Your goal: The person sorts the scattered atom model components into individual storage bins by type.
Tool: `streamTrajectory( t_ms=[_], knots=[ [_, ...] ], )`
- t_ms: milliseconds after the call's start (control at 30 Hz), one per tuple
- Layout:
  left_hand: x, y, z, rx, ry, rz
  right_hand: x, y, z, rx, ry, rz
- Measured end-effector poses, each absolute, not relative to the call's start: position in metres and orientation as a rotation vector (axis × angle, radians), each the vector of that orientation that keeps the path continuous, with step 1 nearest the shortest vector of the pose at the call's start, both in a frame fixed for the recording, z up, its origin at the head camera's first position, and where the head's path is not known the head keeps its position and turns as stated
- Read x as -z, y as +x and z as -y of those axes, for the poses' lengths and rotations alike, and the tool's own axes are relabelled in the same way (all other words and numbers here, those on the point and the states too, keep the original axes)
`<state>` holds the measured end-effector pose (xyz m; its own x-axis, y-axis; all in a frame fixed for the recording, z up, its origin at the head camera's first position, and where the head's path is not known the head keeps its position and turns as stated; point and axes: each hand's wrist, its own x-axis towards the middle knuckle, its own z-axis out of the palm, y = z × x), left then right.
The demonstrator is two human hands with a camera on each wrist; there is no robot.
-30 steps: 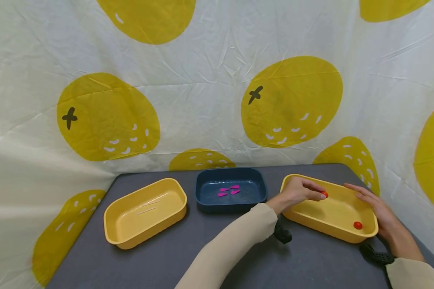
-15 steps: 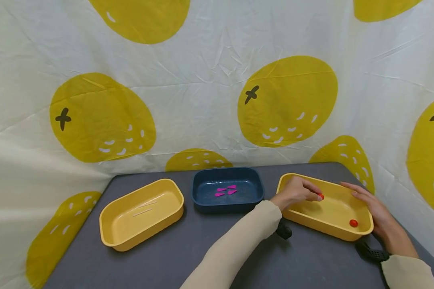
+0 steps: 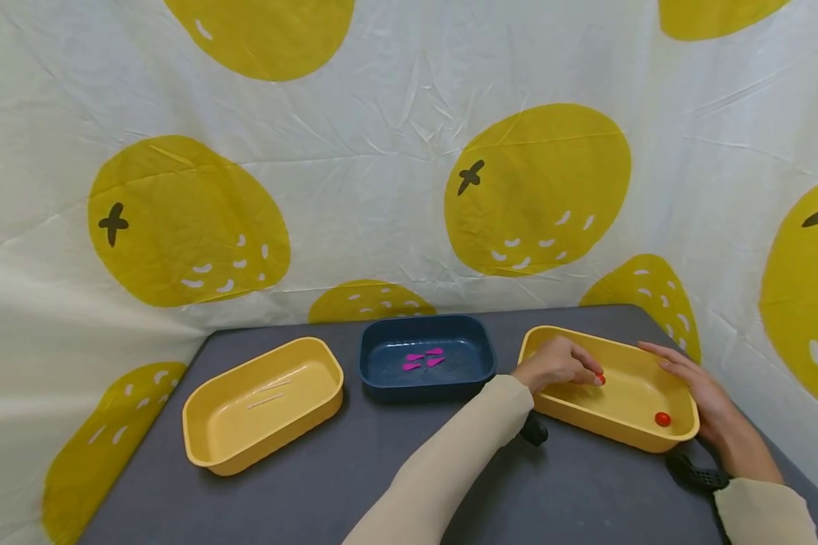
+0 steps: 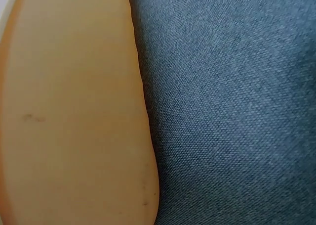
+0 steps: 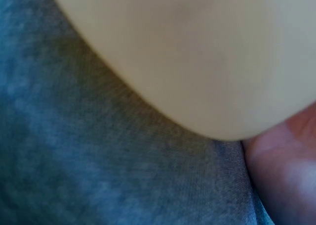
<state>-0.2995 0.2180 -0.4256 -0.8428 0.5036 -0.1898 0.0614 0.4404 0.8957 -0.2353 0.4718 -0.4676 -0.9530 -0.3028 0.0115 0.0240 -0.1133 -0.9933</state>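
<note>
In the head view, my left hand (image 3: 560,363) reaches into the right yellow tray (image 3: 613,434). Its thumb and fingertips pinch a small red ball (image 3: 601,379), partly hidden by them, low over the tray's floor. Another red ball (image 3: 663,418) lies in the near right corner of the same tray. My right hand (image 3: 700,390) rests along the tray's right end, its fingers fairly straight against the rim. The left wrist view holds only the tray's outer wall (image 4: 74,96) and grey cloth. Part of my right hand (image 5: 286,170) touches the tray wall (image 5: 197,62) in the right wrist view.
A dark blue tray (image 3: 428,393) with several pink drop-shaped pieces (image 3: 423,359) stands at the middle back. Left of it, another yellow tray (image 3: 266,435) holds two thin pale sticks (image 3: 266,400). A lemon-print curtain (image 3: 368,212) hangs behind the grey table (image 3: 279,492).
My left hand has lowered the red ball slightly towards the tray's floor. My right hand stays at the tray's end. The whole head view has shifted a little.
</note>
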Motion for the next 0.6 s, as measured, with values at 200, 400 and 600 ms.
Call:
streamTrajectory(
  t_ms=[200, 400, 600],
  knots=[
    [0.428, -0.301, -0.2176, -1.204, 0.538, -2.419, 0.4669, -0.2364, -0.4686, 2.148, -0.282, -1.968],
    [0.4311, -0.302, -0.218, -1.087, 0.544, -2.521, 0.4685, -0.2377, -0.4691, 2.178, -0.311, -1.922],
    [0.4309, -0.3001, -0.2189, -1.078, 0.552, -2.523, 0.4686, -0.2366, -0.4711, 2.169, -0.254, -1.959]
  ],
)
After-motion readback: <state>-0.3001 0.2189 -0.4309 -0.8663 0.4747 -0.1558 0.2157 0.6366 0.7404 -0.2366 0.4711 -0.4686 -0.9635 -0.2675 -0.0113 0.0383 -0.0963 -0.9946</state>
